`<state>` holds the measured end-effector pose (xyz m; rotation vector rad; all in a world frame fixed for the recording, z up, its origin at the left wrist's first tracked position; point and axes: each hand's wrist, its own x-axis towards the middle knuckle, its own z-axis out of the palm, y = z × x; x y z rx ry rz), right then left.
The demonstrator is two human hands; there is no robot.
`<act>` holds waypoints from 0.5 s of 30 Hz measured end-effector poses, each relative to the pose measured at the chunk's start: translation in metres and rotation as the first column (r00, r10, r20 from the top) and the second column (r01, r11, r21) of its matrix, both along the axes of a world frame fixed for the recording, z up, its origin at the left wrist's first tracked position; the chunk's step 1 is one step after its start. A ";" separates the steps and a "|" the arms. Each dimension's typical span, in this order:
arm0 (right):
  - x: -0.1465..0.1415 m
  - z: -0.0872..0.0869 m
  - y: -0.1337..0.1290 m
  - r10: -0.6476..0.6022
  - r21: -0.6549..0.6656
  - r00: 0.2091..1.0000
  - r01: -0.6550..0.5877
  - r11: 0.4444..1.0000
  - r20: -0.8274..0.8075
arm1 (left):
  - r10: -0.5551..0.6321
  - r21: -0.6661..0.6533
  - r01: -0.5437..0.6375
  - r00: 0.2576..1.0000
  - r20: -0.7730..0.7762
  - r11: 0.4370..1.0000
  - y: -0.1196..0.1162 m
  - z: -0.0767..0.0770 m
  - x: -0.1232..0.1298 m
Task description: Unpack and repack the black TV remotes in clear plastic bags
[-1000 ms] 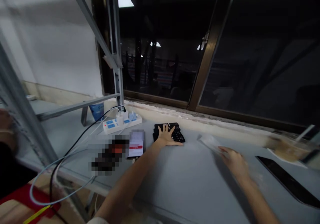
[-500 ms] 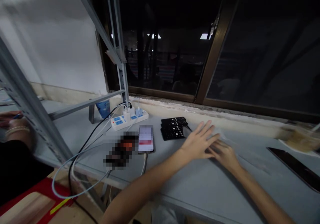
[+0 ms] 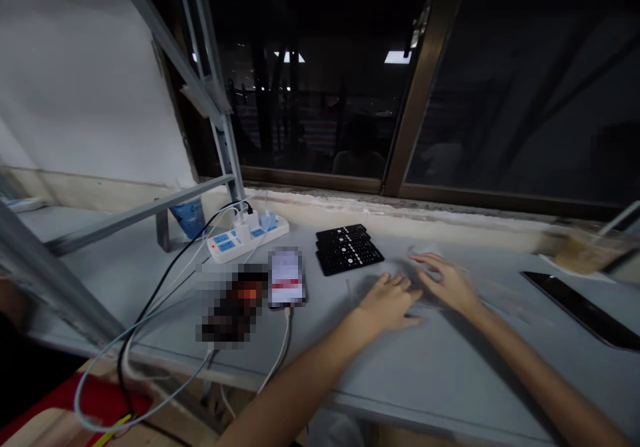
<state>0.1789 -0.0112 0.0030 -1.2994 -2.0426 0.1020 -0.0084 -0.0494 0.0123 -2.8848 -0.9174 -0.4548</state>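
Note:
Several flat black remote controls with white-marked buttons [image 3: 349, 250] lie overlapped on the grey table [image 3: 420, 374]. My left hand [image 3: 390, 302] is just in front of them to the right, palm down with its fingers apart, holding nothing I can see. Close beside it on the right, my right hand [image 3: 450, 284] hovers low over the table, thumb and fingers apart. Faint clear plastic [image 3: 515, 312] lies around and to the right of my right hand; its outline is hard to make out.
A lit phone [image 3: 287, 277] on a cable and a blurred-out device lie left of the remotes. Behind them is a white power strip [image 3: 249, 237] with plugs and a blue cup [image 3: 189, 217]. A dark tablet-like slab [image 3: 580, 308] and a drink cup [image 3: 583, 250] are at right.
My hands were together over the right side of the remotes; now they are apart, the left lower and nearer me. The remotes are fully uncovered. The camera view has shifted a little.

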 end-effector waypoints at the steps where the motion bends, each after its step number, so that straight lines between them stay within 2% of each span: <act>1: -0.006 0.001 0.002 0.053 0.006 0.995 -0.054 0.999 0.090 | -0.029 -0.007 0.029 1.000 -0.004 1.000 -0.002 -0.001 0.002; 4: -0.025 0.005 0.009 0.192 0.000 0.953 -0.197 0.980 0.236 | -0.120 -0.010 0.119 0.992 -0.025 0.993 -0.004 -0.007 0.008; 7: -0.043 0.006 0.022 0.241 0.017 0.918 -0.259 0.966 0.317 | -0.159 -0.008 0.159 0.987 -0.024 0.987 -0.001 -0.010 0.008; 11: -0.057 0.002 0.035 0.297 0.016 0.888 -0.323 0.946 0.352 | -0.123 -0.056 0.123 0.992 0.006 0.991 0.002 -0.006 0.002; 15: -0.054 -0.003 0.033 0.348 -0.043 0.885 -0.352 0.935 0.309 | -0.096 -0.099 0.095 0.995 -0.005 0.991 0.002 -0.001 -0.002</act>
